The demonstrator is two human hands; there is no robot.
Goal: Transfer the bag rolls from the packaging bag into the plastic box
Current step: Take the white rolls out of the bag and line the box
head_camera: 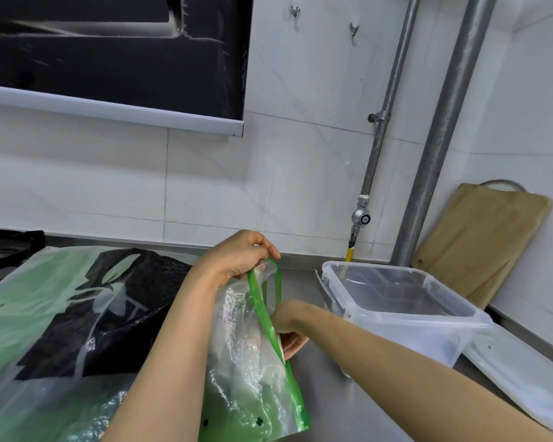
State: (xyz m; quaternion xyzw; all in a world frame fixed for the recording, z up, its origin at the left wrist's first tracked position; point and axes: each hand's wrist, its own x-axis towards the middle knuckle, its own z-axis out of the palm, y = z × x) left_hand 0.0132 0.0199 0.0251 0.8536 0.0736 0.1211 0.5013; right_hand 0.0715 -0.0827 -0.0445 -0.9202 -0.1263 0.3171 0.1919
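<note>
A clear packaging bag with a green edge (262,371) stands on the steel counter, its mouth held up. My left hand (240,256) pinches the top rim of the bag's mouth. My right hand (288,327) reaches into the bag through the opening; its fingers are hidden behind the plastic. Pale bag rolls (246,342) show dimly through the bag's wall. The clear plastic box (396,301) stands open and empty to the right of the bag, close to my right forearm.
The box's lid (524,378) lies flat to the right of it. A large green and black plastic bag (71,314) covers the counter on the left. A wooden cutting board (479,237) leans in the back right corner beside metal pipes (441,135).
</note>
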